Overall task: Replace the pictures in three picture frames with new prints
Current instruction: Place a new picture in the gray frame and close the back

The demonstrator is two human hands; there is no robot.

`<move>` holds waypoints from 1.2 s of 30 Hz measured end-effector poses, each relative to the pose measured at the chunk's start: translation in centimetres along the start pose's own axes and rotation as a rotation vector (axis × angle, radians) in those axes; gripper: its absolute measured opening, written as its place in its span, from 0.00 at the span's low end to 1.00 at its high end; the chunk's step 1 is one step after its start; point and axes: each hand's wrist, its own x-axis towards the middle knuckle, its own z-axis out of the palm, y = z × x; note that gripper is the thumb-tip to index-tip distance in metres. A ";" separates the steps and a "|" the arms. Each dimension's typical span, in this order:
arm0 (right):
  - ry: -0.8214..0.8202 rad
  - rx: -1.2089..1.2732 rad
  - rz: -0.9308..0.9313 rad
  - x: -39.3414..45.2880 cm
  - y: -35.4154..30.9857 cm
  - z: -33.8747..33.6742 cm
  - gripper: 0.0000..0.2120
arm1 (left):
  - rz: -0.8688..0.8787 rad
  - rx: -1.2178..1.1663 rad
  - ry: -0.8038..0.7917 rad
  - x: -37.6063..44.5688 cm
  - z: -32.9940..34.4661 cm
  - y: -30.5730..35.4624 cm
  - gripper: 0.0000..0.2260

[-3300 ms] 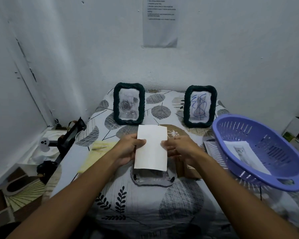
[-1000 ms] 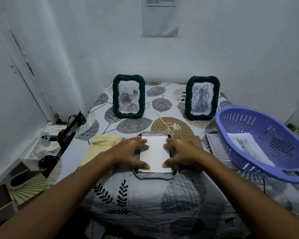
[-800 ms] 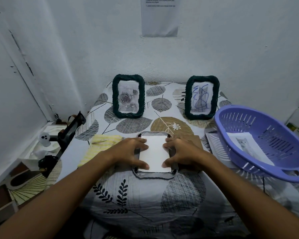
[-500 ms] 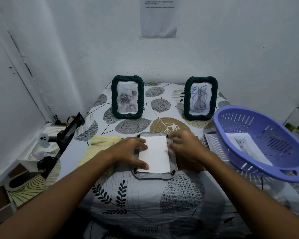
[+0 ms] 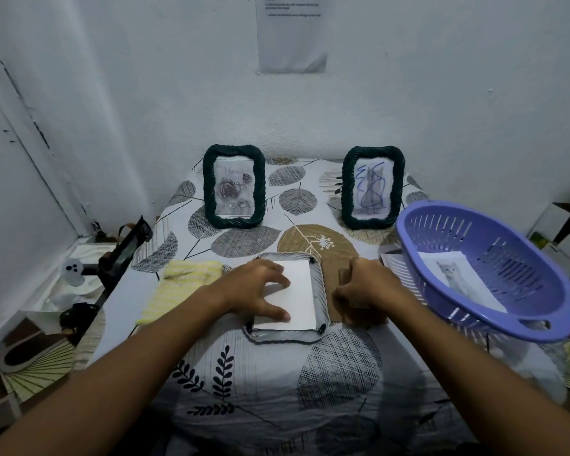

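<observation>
A third picture frame (image 5: 287, 336) lies face down at the table's middle, with a white print (image 5: 301, 291) laid blank side up in its back. My left hand (image 5: 254, 291) presses spread fingertips on the print's left half. Just right of the frame, my right hand (image 5: 369, 291) grips the brown backing board (image 5: 331, 311) lying on the cloth. Two dark green rope-edged frames stand at the back: the left frame (image 5: 233, 222) shows roses, the right frame (image 5: 372, 223) shows a blue-scribbled picture. A cat print (image 5: 454, 278) lies in the purple basket (image 5: 507, 255).
A yellow cloth (image 5: 181, 284) lies left of the face-down frame. The basket overhangs the table's right edge, with striped paper (image 5: 392, 261) under it. A black stand (image 5: 119, 255) leans at the left edge. White walls close in behind and on the left.
Both hands lowered the print into the face-down frame. My right hand then left the print and moved right onto the backing board; my left hand stayed on the print.
</observation>
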 end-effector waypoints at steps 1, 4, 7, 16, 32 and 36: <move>-0.008 0.018 0.010 0.1 0.0 0.0 0.20 | 0.001 0.012 -0.006 0.0 0.0 0.0 0.32; -0.042 0.116 0.037 0.3 0.1 -0.1 0.17 | -0.004 0.020 -0.018 0.0 -0.1 0.2 0.32; -0.015 0.210 0.040 0.7 0.3 -0.1 0.12 | 0.000 0.032 -0.024 -0.1 -0.2 0.3 0.32; 0.183 0.330 -0.042 1.8 0.2 -1.1 0.09 | 0.008 0.026 -0.026 -0.1 -0.3 0.4 0.33; 0.003 0.308 -0.235 0.0 -6.9 0.3 0.12 | -0.384 -0.274 0.470 -1.3 -1.0 -2.6 0.12; -0.011 0.297 -0.208 -0.1 -8.1 1.7 0.13 | -0.464 -0.331 0.476 -1.3 -0.6 -2.8 0.10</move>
